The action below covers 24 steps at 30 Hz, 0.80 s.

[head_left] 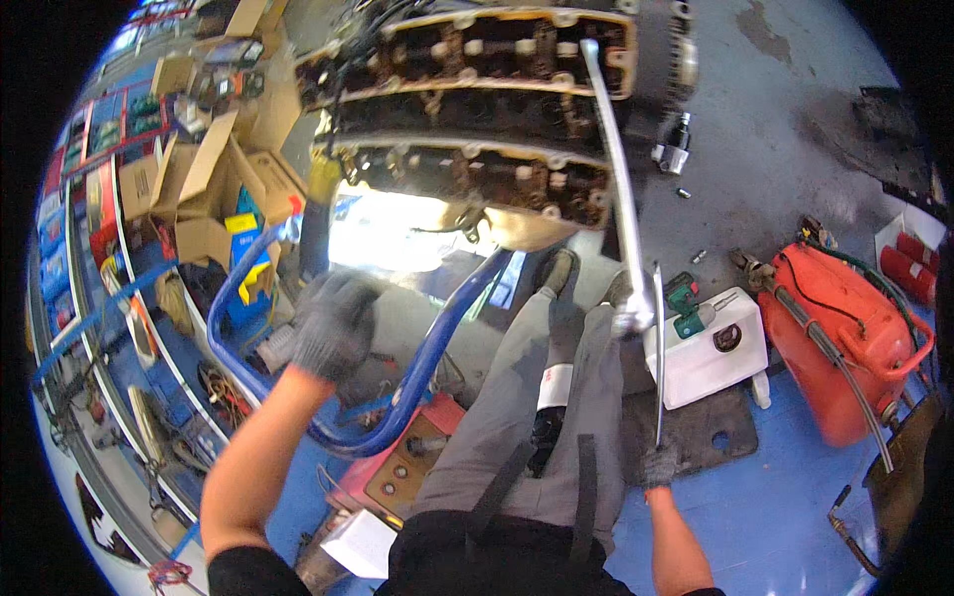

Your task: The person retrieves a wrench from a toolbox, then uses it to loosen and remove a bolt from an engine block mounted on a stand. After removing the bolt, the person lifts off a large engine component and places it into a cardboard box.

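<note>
Head view shows the person's left arm rising from the near left, elbow bent, with the gloved left hand (pixel 336 326) loosely curled above a bent blue tube (pixel 405 397). Its fingers blur together, so whether that grip holds anything cannot be told. On the near right, the forearm is low and the gloved right hand (pixel 660 465) has its grip wrapped round the near end of a slim metal rod (pixel 659 368), which points away toward the far side. Just left of the rod's far end lies the thick end of a long silver bar (pixel 622 194), which reaches over the right part of the engine (pixel 467 119) at the far middle.

A white container (pixel 720 372) with a green-and-black tool (pixel 684 306) on it stands right of the rod, and a red tank (pixel 835 348) farther right. Cardboard boxes (pixel 214 189) crowd the far left.

The upper edge cuts off the engine, and glare washes out the area below it. The rod's near tip is hidden in the glove; whether rod and bar join is unclear.
</note>
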Each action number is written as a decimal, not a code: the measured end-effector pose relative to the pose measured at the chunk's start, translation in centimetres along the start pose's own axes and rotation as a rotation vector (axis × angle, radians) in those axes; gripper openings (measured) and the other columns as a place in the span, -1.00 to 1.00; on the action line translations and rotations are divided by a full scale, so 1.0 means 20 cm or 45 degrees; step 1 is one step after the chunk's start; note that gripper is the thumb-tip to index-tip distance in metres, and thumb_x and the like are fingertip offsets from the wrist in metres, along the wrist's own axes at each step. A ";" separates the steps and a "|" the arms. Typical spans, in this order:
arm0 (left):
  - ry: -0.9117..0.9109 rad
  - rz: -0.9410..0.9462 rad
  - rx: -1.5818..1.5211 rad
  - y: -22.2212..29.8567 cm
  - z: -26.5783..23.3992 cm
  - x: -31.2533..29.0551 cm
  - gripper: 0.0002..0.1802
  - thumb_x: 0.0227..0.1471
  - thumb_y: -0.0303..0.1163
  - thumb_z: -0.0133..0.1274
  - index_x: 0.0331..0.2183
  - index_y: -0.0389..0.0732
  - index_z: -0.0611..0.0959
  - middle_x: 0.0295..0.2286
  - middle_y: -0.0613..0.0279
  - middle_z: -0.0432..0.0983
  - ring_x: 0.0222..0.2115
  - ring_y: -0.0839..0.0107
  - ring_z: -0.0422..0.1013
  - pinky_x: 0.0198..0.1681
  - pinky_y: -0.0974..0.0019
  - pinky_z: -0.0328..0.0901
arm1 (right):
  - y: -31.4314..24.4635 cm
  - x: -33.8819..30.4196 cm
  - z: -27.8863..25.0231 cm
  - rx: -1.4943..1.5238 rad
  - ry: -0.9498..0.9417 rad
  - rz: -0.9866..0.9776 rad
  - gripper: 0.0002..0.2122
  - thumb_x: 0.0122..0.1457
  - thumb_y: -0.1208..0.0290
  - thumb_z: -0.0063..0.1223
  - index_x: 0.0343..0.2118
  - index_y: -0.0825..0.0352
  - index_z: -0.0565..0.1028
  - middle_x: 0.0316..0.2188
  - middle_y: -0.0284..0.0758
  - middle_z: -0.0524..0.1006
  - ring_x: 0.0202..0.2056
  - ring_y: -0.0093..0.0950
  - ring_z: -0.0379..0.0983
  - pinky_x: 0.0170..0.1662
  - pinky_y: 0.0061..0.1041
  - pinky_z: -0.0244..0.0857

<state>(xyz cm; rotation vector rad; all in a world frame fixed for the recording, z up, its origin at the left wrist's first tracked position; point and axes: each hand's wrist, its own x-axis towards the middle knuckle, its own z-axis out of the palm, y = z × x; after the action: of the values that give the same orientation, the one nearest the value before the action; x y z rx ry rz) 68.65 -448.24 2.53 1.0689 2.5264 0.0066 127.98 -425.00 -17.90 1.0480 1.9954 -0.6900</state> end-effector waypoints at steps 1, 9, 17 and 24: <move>-0.175 -0.168 -0.034 -0.03 0.08 0.07 -0.78 -0.01 -0.40 0.03 -0.28 -0.10 0.69 -0.29 0.00 0.59 -0.18 -0.03 0.48 -0.07 0.02 0.35 | 0.01 -0.07 -0.01 -0.311 0.034 -0.263 -0.70 0.28 0.39 0.03 0.03 0.38 0.49 -0.11 -0.10 0.57 -0.09 -0.28 0.49 0.05 -0.35 0.32; -1.035 -0.637 -0.066 -0.17 0.89 0.53 -0.38 0.16 0.11 -0.17 -0.03 -0.17 0.64 -0.04 -0.09 0.55 -0.02 -0.02 0.47 0.08 0.05 0.32 | -0.30 -0.22 -0.43 0.546 -0.111 -0.332 -0.67 0.28 0.19 0.04 -0.13 0.39 0.55 -0.26 -0.03 0.60 -0.18 -0.08 0.53 -0.08 -0.16 0.36; -0.473 -0.653 -0.503 -0.21 1.26 0.52 -0.39 0.06 0.21 0.07 -0.05 -0.05 0.63 -0.21 0.03 0.62 -0.19 0.13 0.49 -0.01 0.13 0.35 | -0.54 0.12 -0.59 0.180 -0.049 -0.570 -0.65 0.17 0.03 0.06 -0.50 0.27 0.53 -0.58 -0.03 0.51 -0.51 0.03 0.46 -0.42 -0.05 0.34; -0.191 -1.088 -0.771 0.00 1.02 0.60 -0.26 0.02 0.36 0.00 -0.05 -0.06 0.68 -0.21 -0.10 0.63 -0.15 -0.12 0.54 -0.07 -0.04 0.38 | -0.62 0.25 -0.74 0.053 -0.097 -0.640 -0.71 0.15 0.12 0.09 -0.39 0.30 0.56 -0.55 -0.06 0.53 -0.48 0.00 0.48 -0.37 -0.11 0.38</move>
<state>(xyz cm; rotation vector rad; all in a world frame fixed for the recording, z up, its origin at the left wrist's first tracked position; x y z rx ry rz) 68.52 -442.92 -20.58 -0.2468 2.3873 0.4016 110.09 -418.31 -12.26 0.5263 2.2014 -1.0188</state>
